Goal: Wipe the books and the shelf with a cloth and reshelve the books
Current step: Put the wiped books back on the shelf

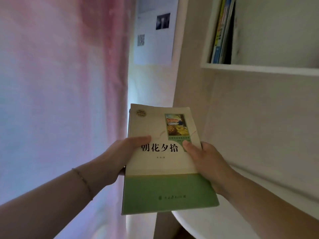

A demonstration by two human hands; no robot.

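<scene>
Two hands, left hand (119, 157) and right hand (205, 161), grip one book (165, 163) by its side edges above the desk (224, 225) edge. Several books (222, 31) stand at the shelf (259, 69) left end, tops cut off.

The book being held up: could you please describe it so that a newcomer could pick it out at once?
Below the white wall shelf, the left hand and right hand grip one book by its side edges. Unlike the books on the shelf, which stand upright, it shows its cream and green front cover, with black characters and a small picture.
</scene>
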